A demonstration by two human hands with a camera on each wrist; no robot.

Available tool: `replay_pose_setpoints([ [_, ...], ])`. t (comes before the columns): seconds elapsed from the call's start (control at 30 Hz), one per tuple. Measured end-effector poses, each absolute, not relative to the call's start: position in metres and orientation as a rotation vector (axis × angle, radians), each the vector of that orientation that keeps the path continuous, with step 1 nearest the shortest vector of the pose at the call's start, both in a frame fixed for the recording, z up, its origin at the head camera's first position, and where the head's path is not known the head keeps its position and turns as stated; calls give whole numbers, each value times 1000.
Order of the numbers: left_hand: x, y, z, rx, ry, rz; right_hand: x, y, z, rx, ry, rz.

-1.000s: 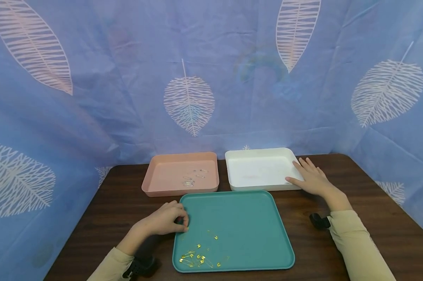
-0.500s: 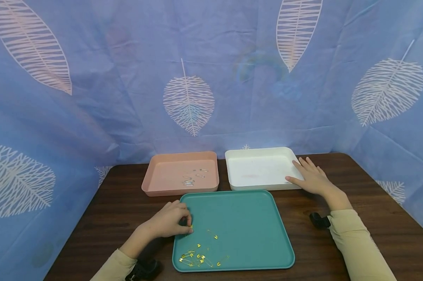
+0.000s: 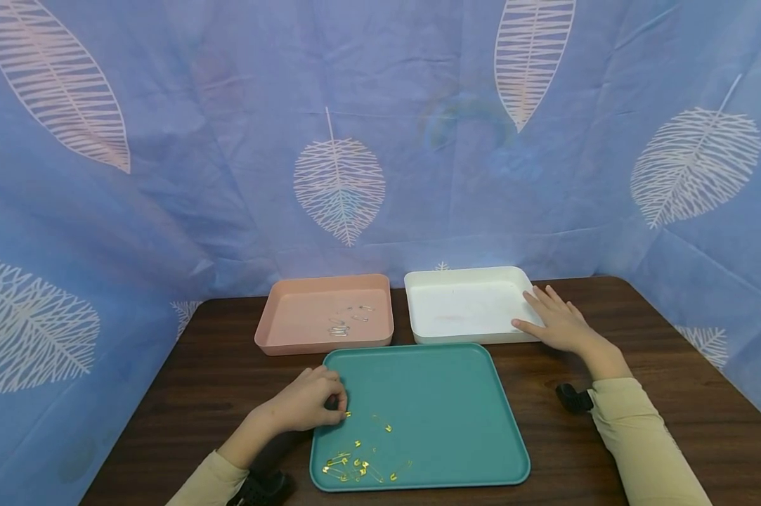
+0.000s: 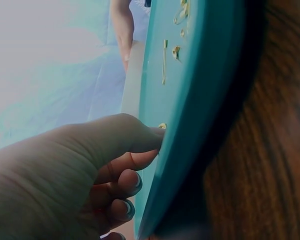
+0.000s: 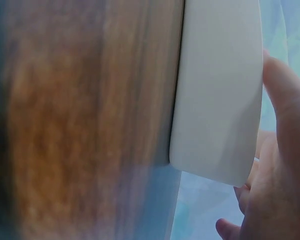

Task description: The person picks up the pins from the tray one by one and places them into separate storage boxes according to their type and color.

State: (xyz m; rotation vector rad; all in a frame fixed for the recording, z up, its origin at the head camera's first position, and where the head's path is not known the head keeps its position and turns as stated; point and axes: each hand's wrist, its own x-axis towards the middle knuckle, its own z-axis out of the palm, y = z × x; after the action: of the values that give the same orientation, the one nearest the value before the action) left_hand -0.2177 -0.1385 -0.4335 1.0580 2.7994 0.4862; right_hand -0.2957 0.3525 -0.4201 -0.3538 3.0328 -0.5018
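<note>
At the left side of the teal tray point(image 3: 443, 414), my left hand point(image 3: 304, 402) pinches a gold safety pin point(image 3: 348, 414) between thumb and forefinger. Only the pin's gold head shows past the fingertips; the left wrist view has this safety pin point(image 4: 162, 126) at the thumb tip, low over the tray. More gold safety pins point(image 3: 364, 471) lie scattered toward the tray's near left corner. My right hand point(image 3: 563, 325) rests with spread, fairly straight fingers on the right rim of the white tray point(image 3: 456, 303). Seen from the right wrist, the thumb lies along that tray's edge.
Behind the teal tray on the left stands a pink tray point(image 3: 304, 316) with several silver safety pins point(image 3: 339, 330) in it. All three trays sit on a dark wooden table point(image 3: 184, 379). A blue leaf-patterned cloth point(image 3: 418, 176) hangs behind.
My left hand has shifted slightly right and toward me over the teal tray, and a gold pin head now shows at its fingertips. My right hand has stayed at the white tray.
</note>
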Motion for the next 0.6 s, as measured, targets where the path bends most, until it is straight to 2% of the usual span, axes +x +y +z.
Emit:
replay_pose_setpoints([
  [0.6, -219, -131, -428, 1161, 2877, 417, -296, 353, -422, -353, 3030, -487],
])
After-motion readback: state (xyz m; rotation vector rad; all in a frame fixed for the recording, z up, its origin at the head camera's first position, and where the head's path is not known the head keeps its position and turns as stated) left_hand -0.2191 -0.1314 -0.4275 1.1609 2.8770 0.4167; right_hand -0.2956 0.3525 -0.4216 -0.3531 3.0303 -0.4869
